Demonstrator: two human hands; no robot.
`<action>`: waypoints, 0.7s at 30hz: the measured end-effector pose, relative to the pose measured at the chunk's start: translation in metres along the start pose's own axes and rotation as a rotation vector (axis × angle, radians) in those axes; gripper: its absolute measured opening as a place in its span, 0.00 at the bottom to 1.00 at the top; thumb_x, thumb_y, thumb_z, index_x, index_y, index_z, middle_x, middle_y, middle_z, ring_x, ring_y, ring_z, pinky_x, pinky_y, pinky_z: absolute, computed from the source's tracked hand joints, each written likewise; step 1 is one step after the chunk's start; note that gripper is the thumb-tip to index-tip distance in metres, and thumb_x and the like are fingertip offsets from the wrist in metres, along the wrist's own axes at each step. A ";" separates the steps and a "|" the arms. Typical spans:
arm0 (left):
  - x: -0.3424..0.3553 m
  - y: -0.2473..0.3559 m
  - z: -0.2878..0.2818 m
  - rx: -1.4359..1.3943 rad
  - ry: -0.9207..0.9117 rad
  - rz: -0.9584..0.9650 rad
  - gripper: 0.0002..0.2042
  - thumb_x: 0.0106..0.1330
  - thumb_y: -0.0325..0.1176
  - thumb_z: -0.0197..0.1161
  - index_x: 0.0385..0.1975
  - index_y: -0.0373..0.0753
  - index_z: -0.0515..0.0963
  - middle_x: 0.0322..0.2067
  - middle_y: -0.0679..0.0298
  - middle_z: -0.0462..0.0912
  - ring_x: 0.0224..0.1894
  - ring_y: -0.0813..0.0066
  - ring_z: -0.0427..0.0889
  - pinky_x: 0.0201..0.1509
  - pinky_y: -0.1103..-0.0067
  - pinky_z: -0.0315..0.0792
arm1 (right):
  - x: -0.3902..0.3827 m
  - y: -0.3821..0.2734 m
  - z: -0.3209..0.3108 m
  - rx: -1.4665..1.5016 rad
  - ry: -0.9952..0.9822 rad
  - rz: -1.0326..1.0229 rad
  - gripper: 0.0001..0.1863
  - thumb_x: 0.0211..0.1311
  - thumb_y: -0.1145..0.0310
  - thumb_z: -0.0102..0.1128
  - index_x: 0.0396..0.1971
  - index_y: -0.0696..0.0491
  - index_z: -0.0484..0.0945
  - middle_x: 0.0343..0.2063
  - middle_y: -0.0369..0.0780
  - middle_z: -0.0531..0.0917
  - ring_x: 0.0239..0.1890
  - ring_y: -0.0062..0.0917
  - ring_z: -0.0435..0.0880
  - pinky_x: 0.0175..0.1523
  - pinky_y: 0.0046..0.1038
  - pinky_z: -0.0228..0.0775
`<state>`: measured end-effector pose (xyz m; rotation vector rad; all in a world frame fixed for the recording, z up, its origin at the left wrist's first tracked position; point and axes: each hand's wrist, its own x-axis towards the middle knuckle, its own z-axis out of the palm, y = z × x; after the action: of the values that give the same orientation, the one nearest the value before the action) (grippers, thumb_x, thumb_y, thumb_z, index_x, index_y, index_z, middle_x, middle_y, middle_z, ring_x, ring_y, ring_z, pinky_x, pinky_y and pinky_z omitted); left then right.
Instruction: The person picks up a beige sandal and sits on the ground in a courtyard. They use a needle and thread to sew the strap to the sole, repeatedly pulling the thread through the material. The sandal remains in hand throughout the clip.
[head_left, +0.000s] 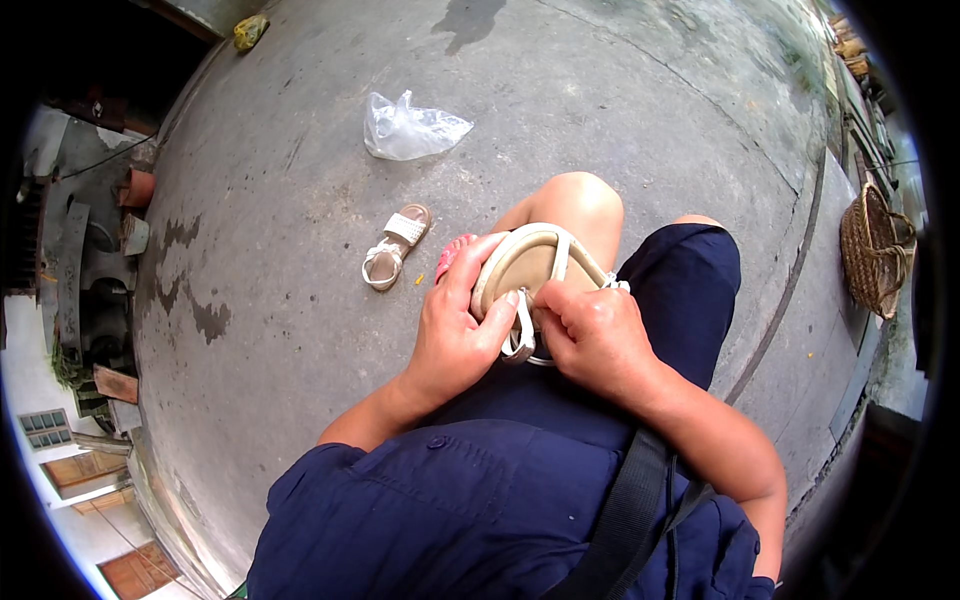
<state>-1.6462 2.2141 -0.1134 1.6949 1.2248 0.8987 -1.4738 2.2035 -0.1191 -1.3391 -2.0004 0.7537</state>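
A beige-soled sandal [510,280] with pale straps rests over my lap, its sole turned toward me. My left hand [455,340] grips its left side, the thumb pressing at a small loose strap near the bottom. My right hand [590,335] has its fingers closed at the sandal's right side by that strap, pinching at it; exactly what the fingertips hold is partly hidden. A matching white sandal [398,245] lies upright on the concrete just left of my knees. Part of a pink shoe [455,242] on my foot shows past my left hand.
A crumpled clear plastic bag [410,130] lies on the grey concrete [280,200] ahead. A wicker basket [870,250] stands at the right. A yellow bag [250,32] sits far back left, and pots [138,190] and boards [118,385] line the left edge.
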 end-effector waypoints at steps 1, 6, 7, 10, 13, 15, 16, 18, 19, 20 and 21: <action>0.000 0.001 -0.001 0.016 -0.006 0.007 0.23 0.58 0.20 0.55 0.56 0.34 0.64 0.49 0.55 0.75 0.51 0.71 0.74 0.53 0.76 0.70 | 0.000 0.001 0.000 0.001 -0.001 -0.009 0.01 0.50 0.75 0.58 0.24 0.54 0.76 0.13 0.43 0.76 0.17 0.37 0.79 0.21 0.33 0.69; -0.003 -0.002 0.001 0.002 -0.013 0.033 0.21 0.61 0.22 0.55 0.56 0.32 0.63 0.49 0.56 0.74 0.51 0.73 0.74 0.52 0.78 0.70 | -0.004 0.000 0.004 -0.054 0.062 -0.031 0.02 0.51 0.76 0.58 0.26 0.55 0.74 0.13 0.45 0.77 0.17 0.37 0.80 0.21 0.34 0.70; -0.003 -0.002 0.002 -0.001 -0.009 0.025 0.21 0.62 0.23 0.55 0.56 0.32 0.63 0.49 0.56 0.75 0.50 0.73 0.74 0.52 0.78 0.70 | -0.004 0.000 0.005 -0.066 0.081 -0.035 0.02 0.52 0.76 0.58 0.26 0.55 0.74 0.13 0.45 0.77 0.17 0.37 0.80 0.21 0.34 0.70; -0.001 -0.001 0.004 -0.182 0.018 -0.123 0.18 0.58 0.26 0.59 0.49 0.31 0.67 0.40 0.50 0.77 0.44 0.57 0.75 0.54 0.68 0.65 | -0.003 0.002 0.004 -0.070 0.120 -0.059 0.03 0.53 0.76 0.58 0.27 0.55 0.74 0.14 0.45 0.77 0.17 0.37 0.80 0.21 0.34 0.70; 0.002 0.004 0.003 -0.284 -0.001 -0.183 0.20 0.57 0.28 0.61 0.49 0.32 0.66 0.41 0.52 0.74 0.43 0.59 0.74 0.53 0.68 0.65 | -0.003 0.000 0.005 -0.097 0.071 -0.070 0.03 0.53 0.76 0.58 0.28 0.55 0.74 0.14 0.45 0.77 0.17 0.37 0.80 0.21 0.34 0.70; 0.002 0.011 0.001 -0.117 -0.078 -0.184 0.21 0.60 0.28 0.60 0.53 0.34 0.63 0.44 0.56 0.74 0.45 0.73 0.75 0.49 0.77 0.69 | -0.005 0.001 0.007 -0.080 0.087 -0.084 0.03 0.54 0.76 0.58 0.28 0.55 0.73 0.13 0.45 0.77 0.17 0.37 0.80 0.21 0.34 0.69; 0.002 0.009 0.001 -0.068 -0.079 -0.171 0.22 0.60 0.27 0.60 0.53 0.34 0.63 0.45 0.56 0.74 0.46 0.73 0.75 0.49 0.77 0.70 | -0.006 0.002 0.009 -0.070 0.095 -0.090 0.03 0.54 0.76 0.57 0.29 0.55 0.73 0.13 0.45 0.77 0.16 0.37 0.80 0.20 0.34 0.69; 0.003 0.007 0.002 0.026 -0.077 -0.143 0.23 0.59 0.26 0.60 0.54 0.35 0.61 0.46 0.57 0.75 0.47 0.74 0.75 0.48 0.78 0.72 | -0.008 0.002 0.008 -0.066 0.085 -0.073 0.04 0.54 0.76 0.58 0.29 0.55 0.73 0.13 0.45 0.76 0.16 0.37 0.80 0.20 0.34 0.69; 0.003 0.005 0.002 0.038 -0.060 -0.130 0.23 0.59 0.26 0.59 0.54 0.35 0.62 0.46 0.56 0.75 0.47 0.73 0.75 0.48 0.77 0.72 | -0.008 0.002 0.008 -0.064 0.080 -0.063 0.04 0.54 0.76 0.58 0.29 0.55 0.73 0.13 0.45 0.76 0.16 0.37 0.80 0.21 0.33 0.69; 0.004 0.004 0.002 0.049 -0.043 -0.116 0.23 0.58 0.25 0.59 0.54 0.35 0.62 0.46 0.56 0.75 0.47 0.72 0.76 0.49 0.76 0.72 | -0.008 0.001 0.008 -0.058 0.082 -0.071 0.04 0.54 0.76 0.58 0.29 0.55 0.72 0.13 0.45 0.76 0.16 0.37 0.80 0.21 0.33 0.69; 0.004 0.002 0.003 0.068 -0.031 -0.094 0.23 0.58 0.25 0.59 0.54 0.35 0.62 0.46 0.55 0.75 0.48 0.72 0.76 0.49 0.76 0.72 | -0.008 0.001 0.007 -0.050 0.084 -0.081 0.04 0.54 0.76 0.58 0.29 0.55 0.72 0.14 0.45 0.76 0.17 0.37 0.80 0.21 0.33 0.69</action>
<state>-1.6414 2.2168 -0.1125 1.6837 1.3163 0.7795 -1.4761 2.1956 -0.1264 -1.2881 -2.0060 0.6041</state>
